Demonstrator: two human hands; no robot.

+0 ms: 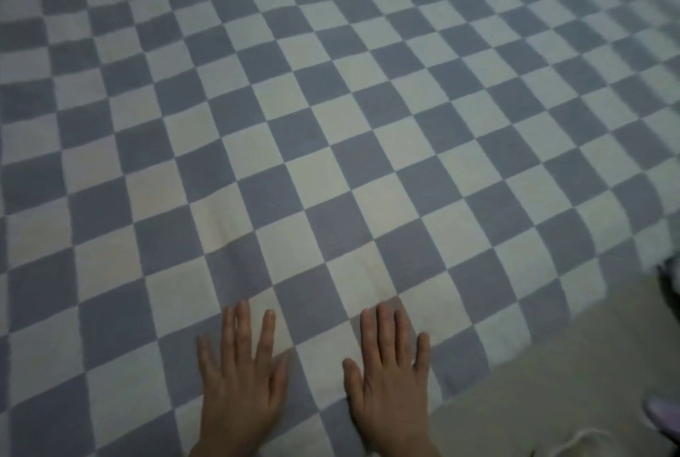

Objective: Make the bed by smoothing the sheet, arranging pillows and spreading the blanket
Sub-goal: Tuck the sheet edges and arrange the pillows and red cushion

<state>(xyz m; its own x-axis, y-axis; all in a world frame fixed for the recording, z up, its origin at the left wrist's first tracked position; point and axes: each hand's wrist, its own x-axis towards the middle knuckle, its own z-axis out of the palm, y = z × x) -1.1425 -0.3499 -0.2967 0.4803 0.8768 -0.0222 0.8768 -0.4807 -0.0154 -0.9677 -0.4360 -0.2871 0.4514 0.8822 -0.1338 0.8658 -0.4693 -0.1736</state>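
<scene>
Blanket (331, 125) flat under left hand (241, 379), right hand (392, 379)

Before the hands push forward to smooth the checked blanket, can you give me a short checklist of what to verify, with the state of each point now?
1. Both hands flat on the cloth: ok. The left hand and the right hand lie palm down with straight fingers on the checked blanket.
2. Hands free, gripping nothing: ok.
3. Cloth ahead of the hands is smooth: ok, only faint creases show near the fingertips.
4. Nothing lies on the cloth in the path: ok.
5. Right edge of the blanket straight: not ok, it runs slanted over the beige surface.
6. Pillows arranged: cannot tell, none are in view.
</scene>
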